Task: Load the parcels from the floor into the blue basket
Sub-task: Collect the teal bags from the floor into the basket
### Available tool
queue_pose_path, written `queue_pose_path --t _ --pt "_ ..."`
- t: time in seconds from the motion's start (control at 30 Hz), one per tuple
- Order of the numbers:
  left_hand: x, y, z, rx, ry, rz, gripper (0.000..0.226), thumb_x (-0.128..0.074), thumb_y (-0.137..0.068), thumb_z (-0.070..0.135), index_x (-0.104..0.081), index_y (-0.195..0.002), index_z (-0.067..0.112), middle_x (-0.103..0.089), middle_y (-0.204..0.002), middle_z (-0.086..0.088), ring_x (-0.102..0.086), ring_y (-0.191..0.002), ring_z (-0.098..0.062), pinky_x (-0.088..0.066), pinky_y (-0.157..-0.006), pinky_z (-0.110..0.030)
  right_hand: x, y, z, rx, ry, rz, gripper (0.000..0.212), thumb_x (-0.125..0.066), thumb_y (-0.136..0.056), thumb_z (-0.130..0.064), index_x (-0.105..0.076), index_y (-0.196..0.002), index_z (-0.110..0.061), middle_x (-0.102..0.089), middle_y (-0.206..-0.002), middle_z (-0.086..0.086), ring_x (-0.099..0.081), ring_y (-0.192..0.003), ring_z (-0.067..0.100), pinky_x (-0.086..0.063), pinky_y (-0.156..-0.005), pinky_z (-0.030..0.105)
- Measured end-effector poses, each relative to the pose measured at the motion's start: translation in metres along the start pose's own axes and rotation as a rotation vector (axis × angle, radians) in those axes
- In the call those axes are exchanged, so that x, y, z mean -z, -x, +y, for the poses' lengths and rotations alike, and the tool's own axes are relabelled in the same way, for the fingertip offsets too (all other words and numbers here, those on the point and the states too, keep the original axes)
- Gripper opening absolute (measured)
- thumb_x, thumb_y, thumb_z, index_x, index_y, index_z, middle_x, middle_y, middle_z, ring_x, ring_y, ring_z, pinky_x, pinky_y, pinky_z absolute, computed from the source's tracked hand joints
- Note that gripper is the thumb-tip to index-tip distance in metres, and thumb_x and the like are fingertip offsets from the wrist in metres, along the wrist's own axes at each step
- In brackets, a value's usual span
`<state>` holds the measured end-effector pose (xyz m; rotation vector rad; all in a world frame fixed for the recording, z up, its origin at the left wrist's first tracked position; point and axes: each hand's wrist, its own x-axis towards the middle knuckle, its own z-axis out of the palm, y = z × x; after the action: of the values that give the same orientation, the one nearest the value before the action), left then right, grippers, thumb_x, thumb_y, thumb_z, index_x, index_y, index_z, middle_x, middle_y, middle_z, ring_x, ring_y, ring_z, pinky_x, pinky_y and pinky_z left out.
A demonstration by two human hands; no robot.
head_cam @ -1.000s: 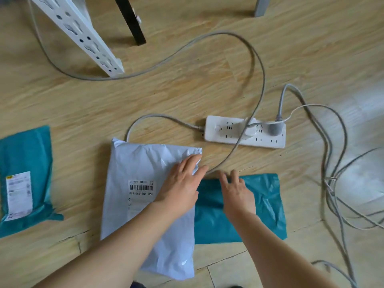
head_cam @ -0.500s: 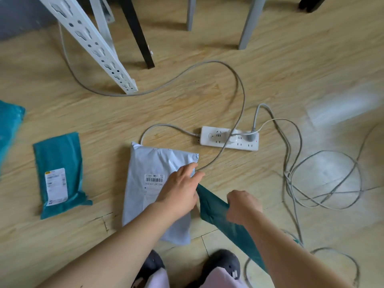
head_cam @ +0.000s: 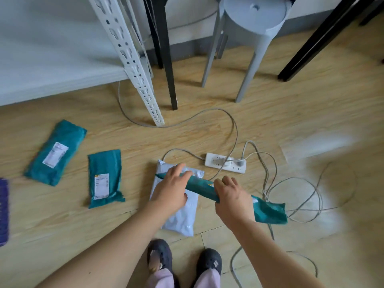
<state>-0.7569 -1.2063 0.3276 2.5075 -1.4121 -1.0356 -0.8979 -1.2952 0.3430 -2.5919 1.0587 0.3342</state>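
Note:
A flat teal parcel (head_cam: 202, 187) is lifted off the floor, held between both hands. My right hand (head_cam: 232, 196) grips its middle and my left hand (head_cam: 172, 188) holds its left end. Under my left hand a white parcel (head_cam: 182, 217) with a label lies flat on the wooden floor. Two more teal parcels with white labels lie to the left, one nearer (head_cam: 105, 177) and one farther (head_cam: 56, 152). A blue-purple edge at the far left (head_cam: 3, 210) may be the basket; I cannot tell.
A white power strip (head_cam: 225, 163) with plugs and grey cables (head_cam: 299, 196) lies just beyond and right of the hands. A white shelf post (head_cam: 133, 65), a black leg (head_cam: 166, 59) and a grey stool (head_cam: 249, 28) stand behind. My dark slippers (head_cam: 160, 256) are at the bottom.
My right hand closed on the teal parcel and lifted it off the floor; my left hand moved from the white parcel onto its left end. The view pulled back and up.

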Motion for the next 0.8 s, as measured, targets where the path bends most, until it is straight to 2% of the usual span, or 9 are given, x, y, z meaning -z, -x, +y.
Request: queue_pose_path --t 0.07,0.1,0.27,0.4,0.47,0.53,0.63,0.7,0.8 --pt "0.018 0.019 -0.002 0.060 0.053 0.121 0.058 -0.056 -0.087 0.011 -0.036 -0.139 0.023 -0.014 -0.153 0.004 -0.024 -0.138 -0.018 -0.039 -0.098 -0.029 0.016 0.006 -0.015 0.051 0.032 0.046 0.040 -0.076 -0.037 -0.003 -0.060 -0.071 -0.016 -0.054 -0.069 0.000 -0.058 -0.063 0.024 -0.024 -0.046 0.025" --pt "0.025 0.029 -0.004 0.092 0.088 0.177 0.057 -0.056 -0.086 0.010 -0.039 -0.138 0.023 -0.017 -0.152 0.004 -0.026 -0.137 -0.016 -0.036 -0.099 -0.026 0.022 0.009 -0.022 0.072 0.040 0.073 0.041 -0.077 -0.032 -0.002 -0.058 -0.067 -0.015 -0.053 -0.065 -0.001 -0.057 -0.059 0.024 -0.023 -0.045 0.025" --pt "0.058 0.069 -0.024 0.125 0.105 0.250 0.058 -0.052 -0.086 0.005 -0.040 -0.139 0.024 -0.021 -0.152 0.005 -0.024 -0.139 -0.016 -0.036 -0.105 -0.030 0.057 0.021 -0.057 0.217 0.065 0.135 0.041 -0.080 -0.029 -0.007 -0.057 -0.061 -0.017 -0.054 -0.063 -0.004 -0.056 -0.056 0.019 -0.018 -0.048 0.021" --pt "0.078 0.092 -0.038 0.125 0.103 0.250 0.054 -0.049 -0.090 0.007 -0.041 -0.141 0.022 -0.032 -0.151 0.001 -0.027 -0.139 -0.017 -0.021 -0.115 -0.027 0.077 0.020 -0.092 0.320 -0.016 0.161 0.040 -0.079 -0.031 -0.006 -0.054 -0.061 -0.015 -0.054 -0.063 -0.002 -0.055 -0.056 0.021 -0.019 -0.049 0.020" --pt "0.085 0.106 -0.049 0.137 0.079 0.313 0.050 -0.047 -0.092 0.007 -0.042 -0.141 0.020 -0.035 -0.150 0.001 -0.025 -0.141 -0.015 -0.018 -0.116 -0.026 0.082 0.019 -0.108 0.396 -0.053 0.136 0.040 -0.081 -0.035 -0.011 -0.051 -0.061 -0.015 -0.053 -0.065 -0.002 -0.056 -0.060 0.022 -0.022 -0.047 0.020" --pt "0.093 0.123 -0.061 0.146 0.045 0.418 0.051 -0.046 -0.091 0.004 -0.044 -0.140 0.018 -0.034 -0.151 0.001 -0.021 -0.143 -0.013 -0.023 -0.116 -0.028 0.087 0.021 -0.120 0.477 -0.087 0.088 0.039 -0.083 -0.051 -0.031 -0.052 -0.068 -0.017 -0.054 -0.072 -0.004 -0.056 -0.070 0.020 -0.030 -0.049 0.022" --pt "0.108 0.154 -0.081 0.162 -0.053 0.514 0.057 -0.063 -0.075 -0.006 -0.057 -0.129 0.010 -0.050 -0.140 -0.010 -0.039 -0.136 -0.024 -0.045 -0.102 -0.042 0.101 0.019 -0.140 0.408 -0.179 -0.084 0.040 -0.054 -0.082 -0.059 -0.055 -0.096 -0.022 -0.055 -0.098 -0.006 -0.051 -0.096 0.016 -0.039 -0.070 0.028" --pt "0.114 0.174 -0.097 0.182 -0.080 0.589 0.062 -0.077 -0.056 -0.010 -0.068 -0.115 0.007 -0.063 -0.123 -0.014 -0.055 -0.121 -0.027 -0.057 -0.080 -0.045 0.113 0.016 -0.151 0.283 -0.276 -0.121 0.035 -0.042 -0.092 -0.053 -0.055 -0.106 -0.023 -0.056 -0.107 -0.003 -0.052 -0.104 0.018 -0.042 -0.077 0.031" --pt "0.126 0.200 -0.111 0.197 -0.084 0.686 0.066 -0.080 -0.052 -0.009 -0.068 -0.115 0.007 -0.064 -0.122 -0.012 -0.043 -0.121 -0.021 -0.057 -0.078 -0.043 0.119 0.009 -0.173 0.230 -0.168 -0.163 0.028 -0.036 -0.097 -0.033 -0.051 -0.119 -0.021 -0.055 -0.117 0.004 -0.053 -0.108 0.024 -0.043 -0.082 0.032"
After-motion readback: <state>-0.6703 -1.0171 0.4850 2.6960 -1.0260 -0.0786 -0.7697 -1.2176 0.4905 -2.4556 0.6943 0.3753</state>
